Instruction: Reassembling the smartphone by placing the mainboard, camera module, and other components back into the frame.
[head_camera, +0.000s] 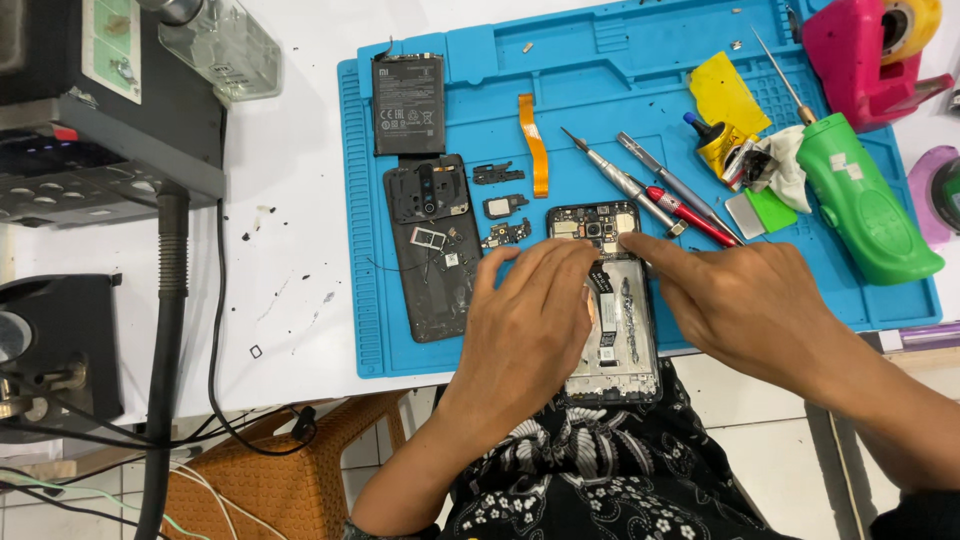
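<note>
An opened phone frame (620, 340) lies on the front edge of a blue work mat (600, 90), its circuit board bared at the top. My left hand (525, 325) rests on the frame's left side, fingers spread and pressing down. My right hand (750, 300) comes in from the right, its forefinger tip touching the board's upper right corner. Neither hand holds a tool. Left of the frame lies the black back cover (430, 245), inside up, with a black battery (408, 103) above it.
An orange flex strip (533, 143), small black parts (500, 205), screwdrivers (640, 190), a green electric driver (865, 200), a yellow cloth (725, 95) and a pink tape dispenser (860, 50) crowd the mat. Dark station equipment and cables (165, 330) stand at left. An orange stool (290, 465) sits below.
</note>
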